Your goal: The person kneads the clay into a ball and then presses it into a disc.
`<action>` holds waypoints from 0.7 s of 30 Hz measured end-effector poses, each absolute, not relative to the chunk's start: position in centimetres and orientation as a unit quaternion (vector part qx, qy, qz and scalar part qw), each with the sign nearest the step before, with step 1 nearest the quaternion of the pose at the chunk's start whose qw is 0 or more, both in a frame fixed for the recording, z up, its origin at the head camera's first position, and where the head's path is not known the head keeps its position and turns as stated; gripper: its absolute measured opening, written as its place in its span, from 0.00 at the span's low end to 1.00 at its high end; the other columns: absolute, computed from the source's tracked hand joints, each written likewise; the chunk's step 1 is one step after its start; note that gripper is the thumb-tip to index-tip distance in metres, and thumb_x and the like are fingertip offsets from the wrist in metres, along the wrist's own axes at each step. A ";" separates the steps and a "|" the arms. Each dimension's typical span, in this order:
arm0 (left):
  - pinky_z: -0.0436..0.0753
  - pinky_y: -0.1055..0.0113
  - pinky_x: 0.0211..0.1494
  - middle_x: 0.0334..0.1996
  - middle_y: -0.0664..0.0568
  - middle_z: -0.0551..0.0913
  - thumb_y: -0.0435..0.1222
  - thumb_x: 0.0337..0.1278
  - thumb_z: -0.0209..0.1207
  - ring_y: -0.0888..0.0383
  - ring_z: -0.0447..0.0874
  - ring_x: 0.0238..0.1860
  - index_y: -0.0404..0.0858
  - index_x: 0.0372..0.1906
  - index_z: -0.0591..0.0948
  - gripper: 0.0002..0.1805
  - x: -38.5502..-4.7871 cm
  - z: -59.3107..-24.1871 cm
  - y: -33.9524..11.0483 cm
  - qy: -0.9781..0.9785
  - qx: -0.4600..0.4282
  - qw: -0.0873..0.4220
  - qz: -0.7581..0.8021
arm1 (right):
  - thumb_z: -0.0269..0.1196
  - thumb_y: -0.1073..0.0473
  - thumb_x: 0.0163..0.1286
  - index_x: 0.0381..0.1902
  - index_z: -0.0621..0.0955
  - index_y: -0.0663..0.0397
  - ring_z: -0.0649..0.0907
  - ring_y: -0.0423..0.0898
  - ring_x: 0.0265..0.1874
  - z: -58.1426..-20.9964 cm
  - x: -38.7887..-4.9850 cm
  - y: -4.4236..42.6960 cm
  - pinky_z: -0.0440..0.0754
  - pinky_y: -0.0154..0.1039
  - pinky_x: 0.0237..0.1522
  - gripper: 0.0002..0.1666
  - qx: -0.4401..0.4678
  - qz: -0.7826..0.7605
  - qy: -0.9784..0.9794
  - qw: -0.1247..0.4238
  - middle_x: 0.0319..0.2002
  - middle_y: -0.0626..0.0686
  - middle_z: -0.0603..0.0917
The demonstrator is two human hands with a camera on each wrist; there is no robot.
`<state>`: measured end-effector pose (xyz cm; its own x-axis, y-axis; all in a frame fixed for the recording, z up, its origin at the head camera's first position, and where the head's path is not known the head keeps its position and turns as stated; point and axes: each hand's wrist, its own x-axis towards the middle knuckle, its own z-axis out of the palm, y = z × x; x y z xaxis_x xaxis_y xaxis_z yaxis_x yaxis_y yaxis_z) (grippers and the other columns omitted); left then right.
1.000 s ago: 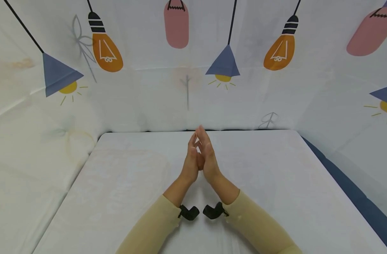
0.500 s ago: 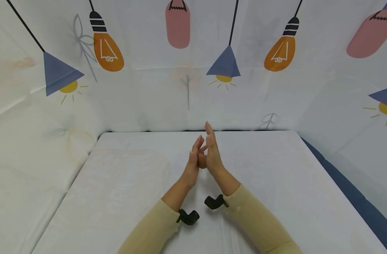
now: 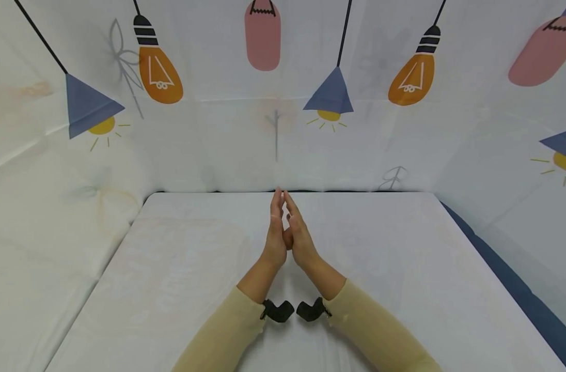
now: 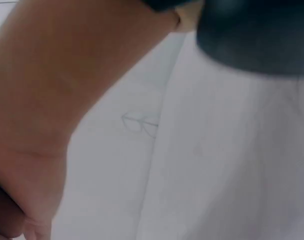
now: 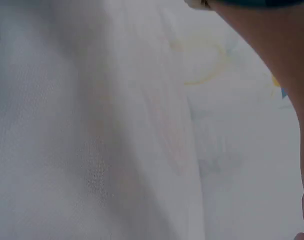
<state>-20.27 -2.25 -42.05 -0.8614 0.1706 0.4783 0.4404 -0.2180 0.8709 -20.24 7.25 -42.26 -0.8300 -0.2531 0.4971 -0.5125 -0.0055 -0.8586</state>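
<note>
left hand [image 3: 274,242] and right hand [image 3: 303,244] kinda steepled over the white bench [image 3: 185,274], fingers [image 3: 276,204] held straight, unclenched, beige sleeves [image 3: 224,330] worn

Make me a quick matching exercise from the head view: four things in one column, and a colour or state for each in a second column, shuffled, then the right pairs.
Things
1. left hand
2. sleeves
3. wrist devices
4. printed lampshades

Colours and states
A. blue
B. black
C. raised, with its palm turned toward the right hand
D. beige

Right pairs
1-C
2-D
3-B
4-A
</note>
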 end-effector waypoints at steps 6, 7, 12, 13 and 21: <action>0.79 0.59 0.54 0.79 0.44 0.41 0.83 0.47 0.32 0.56 0.81 0.44 0.49 0.81 0.38 0.63 -20.9 -42.1 -2.3 -0.632 -0.211 0.076 -0.742 | 0.35 0.20 0.71 0.81 0.49 0.51 0.56 0.58 0.76 -42.0 -19.8 7.3 0.52 0.67 0.71 0.55 0.285 0.671 -0.678 0.098 0.78 0.61 0.55; 0.79 0.58 0.53 0.80 0.44 0.42 0.83 0.46 0.32 0.57 0.81 0.43 0.50 0.81 0.38 0.63 -21.0 -42.2 -2.3 -0.637 -0.208 0.074 -0.739 | 0.35 0.20 0.71 0.81 0.49 0.51 0.56 0.57 0.76 -42.0 -19.7 7.4 0.51 0.66 0.71 0.55 0.286 0.670 -0.678 0.101 0.78 0.60 0.56; 0.50 0.33 0.72 0.80 0.47 0.45 0.82 0.49 0.28 0.51 0.44 0.78 0.53 0.81 0.41 0.59 -21.2 -42.9 -2.3 -0.681 -0.195 0.081 -0.702 | 0.34 0.20 0.71 0.81 0.49 0.53 0.57 0.57 0.76 -41.2 -19.4 7.8 0.49 0.64 0.73 0.56 0.283 0.675 -0.672 0.115 0.78 0.59 0.56; 0.50 0.33 0.72 0.80 0.46 0.45 0.82 0.50 0.26 0.50 0.43 0.79 0.53 0.81 0.42 0.58 -21.3 -43.1 -2.3 -0.692 -0.194 0.080 -0.691 | 0.35 0.20 0.71 0.81 0.49 0.54 0.57 0.56 0.76 -41.0 -19.4 7.9 0.50 0.64 0.72 0.56 0.279 0.682 -0.666 0.115 0.78 0.59 0.55; 0.55 0.30 0.69 0.80 0.46 0.45 0.78 0.56 0.19 0.45 0.46 0.78 0.51 0.81 0.40 0.54 -21.1 -44.1 -2.0 -0.740 -0.228 0.028 -0.632 | 0.37 0.21 0.71 0.81 0.49 0.47 0.55 0.50 0.77 -39.6 -20.4 8.9 0.54 0.60 0.73 0.53 0.240 0.720 -0.639 0.124 0.79 0.53 0.54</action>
